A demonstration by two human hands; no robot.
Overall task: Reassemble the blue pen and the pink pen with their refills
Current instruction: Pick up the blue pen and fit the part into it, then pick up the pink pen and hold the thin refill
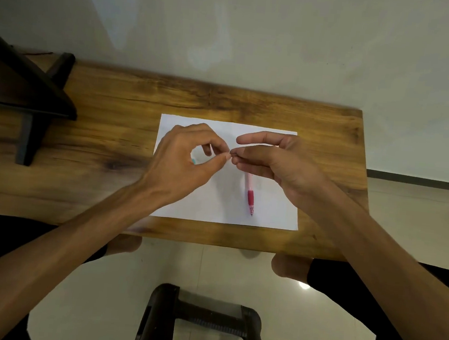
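The pink pen [250, 194] lies on the white paper [214, 207], tip toward me, its upper end hidden under my right hand [279, 161]. My left hand [186, 160] hovers over the paper's left half, thumb and forefinger pinched together. The right hand's fingertips meet the left's at the middle of the sheet. Whatever small part is held between them is too hidden to name. A bit of light blue [193, 161], likely the blue pen, peeks out under my left palm.
The paper rests on a wooden table [111, 137]. A dark shelf bracket [29, 101] stands at the table's left end. A dark stool frame [203, 321] and my knees are below the near table edge.
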